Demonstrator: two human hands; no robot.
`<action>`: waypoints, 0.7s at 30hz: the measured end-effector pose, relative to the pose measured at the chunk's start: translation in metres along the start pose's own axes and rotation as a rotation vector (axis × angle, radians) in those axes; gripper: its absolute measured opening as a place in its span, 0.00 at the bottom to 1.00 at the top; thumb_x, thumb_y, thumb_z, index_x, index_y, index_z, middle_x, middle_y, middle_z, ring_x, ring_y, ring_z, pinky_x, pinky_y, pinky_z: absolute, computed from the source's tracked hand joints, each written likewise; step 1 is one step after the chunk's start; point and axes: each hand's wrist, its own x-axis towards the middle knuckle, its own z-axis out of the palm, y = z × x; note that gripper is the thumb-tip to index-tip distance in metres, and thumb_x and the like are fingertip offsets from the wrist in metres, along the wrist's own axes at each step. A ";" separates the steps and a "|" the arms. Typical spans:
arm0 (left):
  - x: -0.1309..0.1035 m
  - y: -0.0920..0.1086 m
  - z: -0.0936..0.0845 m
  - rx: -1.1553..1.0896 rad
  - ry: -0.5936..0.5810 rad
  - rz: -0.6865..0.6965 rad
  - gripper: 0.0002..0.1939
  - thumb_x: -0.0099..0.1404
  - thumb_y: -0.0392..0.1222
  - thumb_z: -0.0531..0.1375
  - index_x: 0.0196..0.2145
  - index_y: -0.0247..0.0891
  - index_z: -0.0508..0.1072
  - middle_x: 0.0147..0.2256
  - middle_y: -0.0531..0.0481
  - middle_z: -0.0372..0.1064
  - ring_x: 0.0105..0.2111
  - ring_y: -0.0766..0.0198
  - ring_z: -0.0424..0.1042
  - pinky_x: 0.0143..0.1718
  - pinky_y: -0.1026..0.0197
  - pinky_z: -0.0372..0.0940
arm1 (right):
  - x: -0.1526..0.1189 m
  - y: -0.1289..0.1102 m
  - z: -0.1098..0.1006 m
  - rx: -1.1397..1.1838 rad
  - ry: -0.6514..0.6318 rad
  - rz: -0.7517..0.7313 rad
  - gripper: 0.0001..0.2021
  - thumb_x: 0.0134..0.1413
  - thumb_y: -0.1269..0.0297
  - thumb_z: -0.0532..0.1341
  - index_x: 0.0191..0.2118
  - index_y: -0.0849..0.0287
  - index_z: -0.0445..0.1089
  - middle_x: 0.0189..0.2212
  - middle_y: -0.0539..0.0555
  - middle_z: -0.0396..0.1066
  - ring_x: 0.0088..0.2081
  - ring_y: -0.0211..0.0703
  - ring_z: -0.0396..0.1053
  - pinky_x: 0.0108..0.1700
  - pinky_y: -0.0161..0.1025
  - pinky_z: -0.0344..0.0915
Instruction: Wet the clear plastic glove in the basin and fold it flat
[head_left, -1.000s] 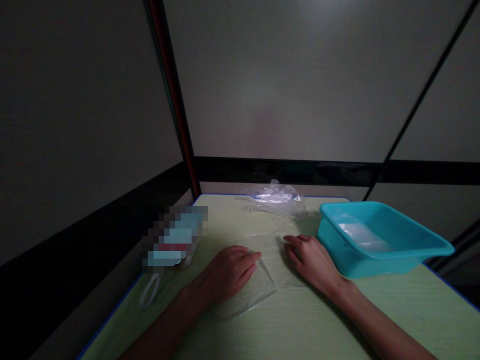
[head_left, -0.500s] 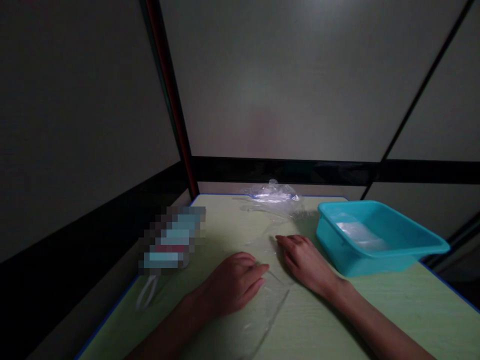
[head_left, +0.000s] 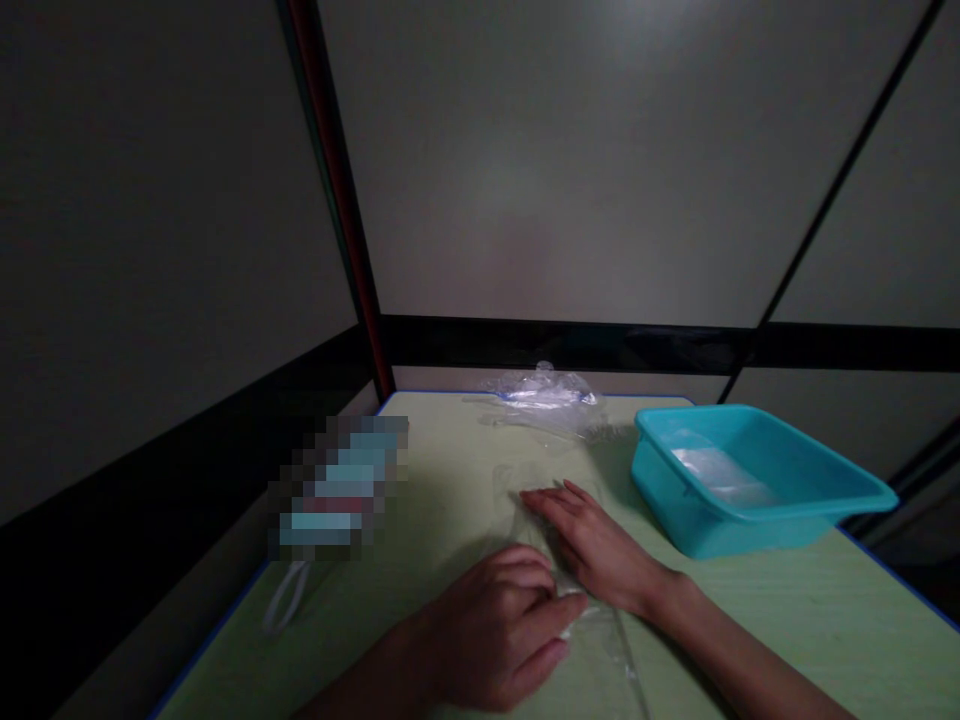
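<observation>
A clear plastic bag point(head_left: 514, 485) lies flat on the table in front of me, part of it hidden under my hands. My left hand point(head_left: 504, 625) is closed with curled fingers, pinching a crumpled part of the bag near its middle. Just beyond and to the right, my right hand point(head_left: 589, 540) rests on the bag, its fingers stretched out and pressing it down. The two hands are close together, with the left one nearer to me.
A turquoise plastic basin point(head_left: 750, 530) stands on the right of the table point(head_left: 720, 610), with clear plastic bags point(head_left: 724, 478) inside. Crumpled clear plastic point(head_left: 547, 395) lies at the back edge. On the left is a blurred-out object point(head_left: 345, 485) with a white loop point(head_left: 286, 597).
My left hand has moved right and toward me, drawing the plastic into folds. My right hand has shifted slightly left and lies on the bag.
</observation>
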 end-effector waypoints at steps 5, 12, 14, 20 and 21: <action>-0.002 -0.012 -0.001 0.001 0.274 -0.044 0.13 0.58 0.33 0.47 0.39 0.29 0.65 0.31 0.43 0.67 0.33 0.63 0.64 0.41 0.58 0.58 | -0.002 0.006 -0.004 0.014 0.090 0.104 0.25 0.44 0.78 0.47 0.51 0.62 0.54 0.45 0.57 0.64 0.47 0.41 0.59 0.48 0.39 0.53; -0.016 -0.054 0.000 0.123 0.455 -0.475 0.12 0.59 0.32 0.48 0.39 0.35 0.66 0.33 0.48 0.70 0.35 0.63 0.66 0.41 0.58 0.60 | -0.005 0.020 -0.015 -0.231 0.074 0.428 0.19 0.50 0.73 0.47 0.49 0.59 0.57 0.34 0.56 0.71 0.36 0.46 0.69 0.34 0.37 0.60; -0.017 -0.059 0.002 0.121 0.415 -0.510 0.13 0.59 0.32 0.47 0.40 0.36 0.66 0.35 0.49 0.70 0.37 0.63 0.66 0.42 0.58 0.59 | -0.005 0.020 -0.015 -0.307 0.048 0.464 0.18 0.51 0.72 0.47 0.49 0.59 0.58 0.31 0.57 0.72 0.32 0.47 0.70 0.31 0.37 0.59; -0.016 -0.058 0.005 0.173 0.354 -0.602 0.14 0.59 0.33 0.48 0.41 0.34 0.66 0.34 0.47 0.71 0.36 0.62 0.67 0.42 0.56 0.60 | -0.004 0.021 -0.011 -0.099 0.063 0.413 0.20 0.49 0.75 0.47 0.50 0.58 0.57 0.36 0.55 0.71 0.38 0.44 0.68 0.37 0.35 0.58; -0.016 -0.058 0.005 0.179 0.360 -0.606 0.13 0.58 0.33 0.48 0.40 0.35 0.67 0.34 0.47 0.70 0.36 0.62 0.67 0.42 0.56 0.60 | -0.004 0.022 -0.012 -0.045 0.089 0.403 0.20 0.48 0.75 0.47 0.49 0.59 0.57 0.37 0.55 0.70 0.39 0.43 0.67 0.38 0.35 0.58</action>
